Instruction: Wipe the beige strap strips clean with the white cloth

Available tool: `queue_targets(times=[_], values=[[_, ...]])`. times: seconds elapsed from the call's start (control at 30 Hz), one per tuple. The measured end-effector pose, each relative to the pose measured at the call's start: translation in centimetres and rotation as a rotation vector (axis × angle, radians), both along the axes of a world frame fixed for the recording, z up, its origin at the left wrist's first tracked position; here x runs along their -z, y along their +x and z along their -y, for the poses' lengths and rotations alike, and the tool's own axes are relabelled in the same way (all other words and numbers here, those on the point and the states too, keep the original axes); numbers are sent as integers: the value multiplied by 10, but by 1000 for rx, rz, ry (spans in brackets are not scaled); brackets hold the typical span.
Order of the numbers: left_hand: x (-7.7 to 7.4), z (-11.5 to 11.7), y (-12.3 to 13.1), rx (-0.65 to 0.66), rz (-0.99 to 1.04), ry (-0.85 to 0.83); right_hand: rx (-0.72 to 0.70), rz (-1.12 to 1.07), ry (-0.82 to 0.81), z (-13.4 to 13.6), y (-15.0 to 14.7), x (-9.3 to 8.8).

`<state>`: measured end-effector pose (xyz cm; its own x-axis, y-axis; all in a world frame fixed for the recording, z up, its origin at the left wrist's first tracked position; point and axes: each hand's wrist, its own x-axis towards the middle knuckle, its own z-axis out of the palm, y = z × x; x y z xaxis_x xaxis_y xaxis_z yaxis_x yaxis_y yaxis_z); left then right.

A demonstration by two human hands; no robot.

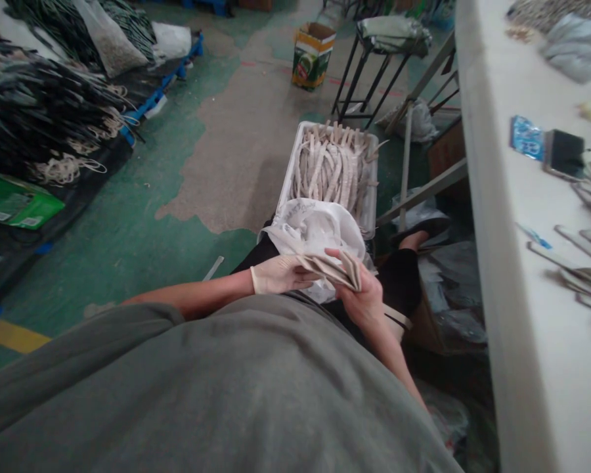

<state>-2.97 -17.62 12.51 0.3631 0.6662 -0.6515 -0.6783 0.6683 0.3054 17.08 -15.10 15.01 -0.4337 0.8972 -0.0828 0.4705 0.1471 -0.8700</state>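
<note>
My left hand, in a pale glove, grips one end of a small stack of beige paper strips over my lap. My right hand, bare, holds the other end with the fingers wrapped round the stack. Just beyond my hands lies a crumpled white plastic bag. Behind it stands a white crate filled with several bundles of the same beige strips.
A white table runs along the right, carrying a phone, a blue packet and flat strips. Piles of dark bags with cord handles fill the left. A cardboard box and a black stool stand on the green floor.
</note>
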Motion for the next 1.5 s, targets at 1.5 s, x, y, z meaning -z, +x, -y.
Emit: queue_targets(times=[1.5], values=[[-4, -33, 63, 655, -842, 1062, 307, -341, -54, -10, 38, -43]])
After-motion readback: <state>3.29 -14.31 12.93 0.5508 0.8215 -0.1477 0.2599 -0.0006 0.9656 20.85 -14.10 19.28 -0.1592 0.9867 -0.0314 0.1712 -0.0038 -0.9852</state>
